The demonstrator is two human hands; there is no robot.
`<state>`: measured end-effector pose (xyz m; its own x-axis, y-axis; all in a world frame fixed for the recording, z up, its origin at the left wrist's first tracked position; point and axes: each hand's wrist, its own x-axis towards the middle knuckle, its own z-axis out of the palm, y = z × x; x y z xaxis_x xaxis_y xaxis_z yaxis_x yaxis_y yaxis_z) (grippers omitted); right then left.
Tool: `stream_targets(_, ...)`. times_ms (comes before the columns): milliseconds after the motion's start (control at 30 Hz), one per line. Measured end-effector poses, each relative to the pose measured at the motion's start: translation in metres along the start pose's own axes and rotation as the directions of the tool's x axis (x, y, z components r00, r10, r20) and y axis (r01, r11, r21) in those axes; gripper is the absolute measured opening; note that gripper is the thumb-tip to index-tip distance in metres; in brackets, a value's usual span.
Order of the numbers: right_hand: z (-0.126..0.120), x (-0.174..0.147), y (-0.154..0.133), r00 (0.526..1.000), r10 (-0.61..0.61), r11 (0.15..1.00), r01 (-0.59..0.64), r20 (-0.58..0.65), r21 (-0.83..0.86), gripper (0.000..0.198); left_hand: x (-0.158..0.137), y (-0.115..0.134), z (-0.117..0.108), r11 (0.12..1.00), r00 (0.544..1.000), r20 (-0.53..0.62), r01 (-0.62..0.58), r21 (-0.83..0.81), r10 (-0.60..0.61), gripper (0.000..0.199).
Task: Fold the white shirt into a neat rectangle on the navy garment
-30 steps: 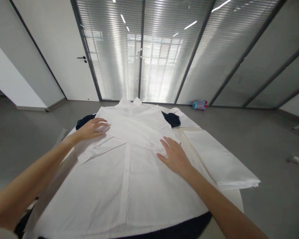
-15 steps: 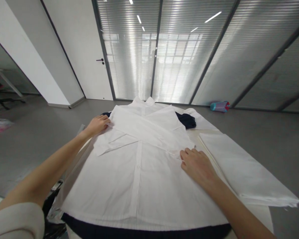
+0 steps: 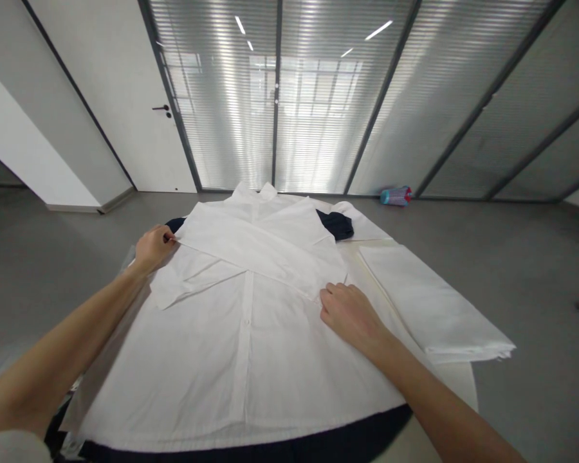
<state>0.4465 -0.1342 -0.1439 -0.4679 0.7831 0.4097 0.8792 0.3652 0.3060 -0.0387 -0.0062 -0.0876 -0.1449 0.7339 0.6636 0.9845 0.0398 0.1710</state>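
Note:
A white button-front shirt [image 3: 197, 360] lies spread on the table, collar at the far end and hem toward me. Both its sleeves are crossed over the chest. My left hand [image 3: 154, 247] is closed in a pinch on the edge of the shirt near the left shoulder, pulling the cloth there straight. At the right side my right hand [image 3: 350, 312] is closed on the cuff end of the sleeve that runs diagonally across the front; its fingertips are partly hidden. Dark navy cloth [image 3: 335, 225] shows from under the shirt at the right shoulder and below the hem.
A folded white cloth [image 3: 434, 302] lies on the pale table [image 3: 456, 382] to the right, its corner jutting past the edge. A blue and pink object [image 3: 395, 196] rests on the floor by the glass partition. A white door [image 3: 125, 96] stands at the back left.
My view has swung to the right, so everything sits further left. My left hand has turned into a tighter pinch and lifted the shirt's edge slightly; my right hand keeps its place on the cuff.

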Motion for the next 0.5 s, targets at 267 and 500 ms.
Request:
stream_targets(267,-0.003,0.005,0.008,0.998,0.043,0.981,-0.032,-0.05,0.193,0.018,-0.068,0.01,-0.04,0.946,0.96,-0.003,-0.277,-0.169,0.28,0.033)
stream_targets(500,0.006,0.006,0.009,1.0,0.007,0.964,0.001,-0.029,0.266,0.009,-0.172,0.037,-0.055,0.909,0.894,0.184,-0.416,0.005,0.408,0.035)
